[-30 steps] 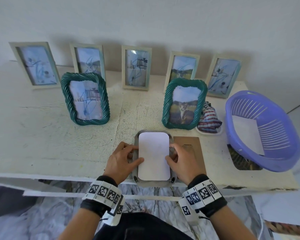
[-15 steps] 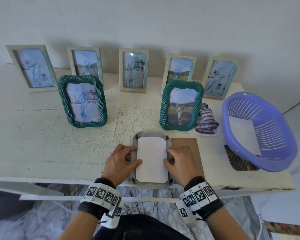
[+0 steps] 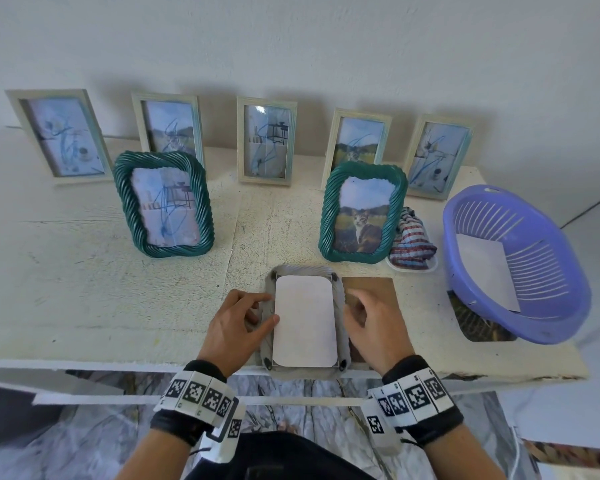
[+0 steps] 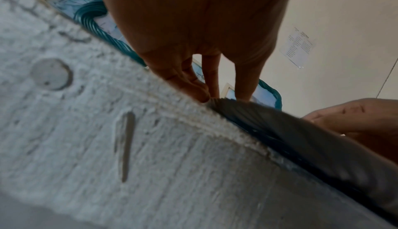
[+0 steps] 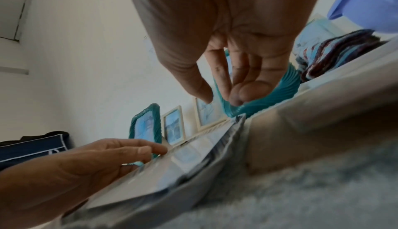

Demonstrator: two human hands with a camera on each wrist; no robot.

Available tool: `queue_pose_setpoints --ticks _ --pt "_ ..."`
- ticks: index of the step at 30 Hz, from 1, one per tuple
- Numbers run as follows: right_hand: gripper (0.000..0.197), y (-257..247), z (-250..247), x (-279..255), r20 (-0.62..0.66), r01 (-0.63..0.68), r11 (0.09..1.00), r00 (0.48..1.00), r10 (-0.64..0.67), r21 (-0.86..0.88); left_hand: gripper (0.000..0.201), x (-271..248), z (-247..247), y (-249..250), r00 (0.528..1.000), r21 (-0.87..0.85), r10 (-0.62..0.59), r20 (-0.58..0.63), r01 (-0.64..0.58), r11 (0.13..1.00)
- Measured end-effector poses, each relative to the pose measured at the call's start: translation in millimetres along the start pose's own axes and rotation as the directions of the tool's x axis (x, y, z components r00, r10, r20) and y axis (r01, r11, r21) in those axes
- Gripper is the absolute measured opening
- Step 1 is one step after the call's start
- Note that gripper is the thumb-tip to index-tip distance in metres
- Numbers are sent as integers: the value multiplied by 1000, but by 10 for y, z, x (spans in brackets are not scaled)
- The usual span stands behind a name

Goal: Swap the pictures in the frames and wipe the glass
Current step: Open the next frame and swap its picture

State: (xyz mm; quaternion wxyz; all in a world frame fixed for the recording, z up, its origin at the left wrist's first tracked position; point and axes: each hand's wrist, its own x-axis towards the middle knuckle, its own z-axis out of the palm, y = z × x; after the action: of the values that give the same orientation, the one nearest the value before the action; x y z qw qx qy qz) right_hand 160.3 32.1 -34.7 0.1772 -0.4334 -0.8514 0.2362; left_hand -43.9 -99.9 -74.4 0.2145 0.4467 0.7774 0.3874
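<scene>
No readable words or numbers are showing anywhere. The wristbands (image 3: 199,393) are carrying only black-and-white square code markers, and a printed sheet (image 4: 298,47) on the wall at the right of the left wrist view is showing text too small to read.

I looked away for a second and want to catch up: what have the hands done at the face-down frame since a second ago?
The right hand has come off the white picture and drawn back to the right, over the brown backing board, holding nothing. The left hand keeps its thumb on the picture's left edge. The face-down frame and the standing frames have not moved.
</scene>
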Motion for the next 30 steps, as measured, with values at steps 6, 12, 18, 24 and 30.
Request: queue_pose_setpoints --ticks 6,12,18,24,30 --pt "56 170 -135 -88 39 -268 844 946 323 -465 30 -59 -18 -1 999 -38 5 38 -4 999" --pt "57 245 -136 -176 54 -364 877 915 399 -313 28 -88 -19 11 999 -109 -7 35 11 994" --pt "51 128 -208 -224 -48 -394 911 919 391 -124 26 -101 10 -6 999 -82 17 41 -14 997" --pt "51 -275 34 -196 70 -204 962 973 220 -183 25 -109 42 -13 999 -32 25 37 -24 999" --pt "59 -504 256 -75 103 -138 958 980 168 -251 26 -124 44 -12 999 5 39 30 -39 999"
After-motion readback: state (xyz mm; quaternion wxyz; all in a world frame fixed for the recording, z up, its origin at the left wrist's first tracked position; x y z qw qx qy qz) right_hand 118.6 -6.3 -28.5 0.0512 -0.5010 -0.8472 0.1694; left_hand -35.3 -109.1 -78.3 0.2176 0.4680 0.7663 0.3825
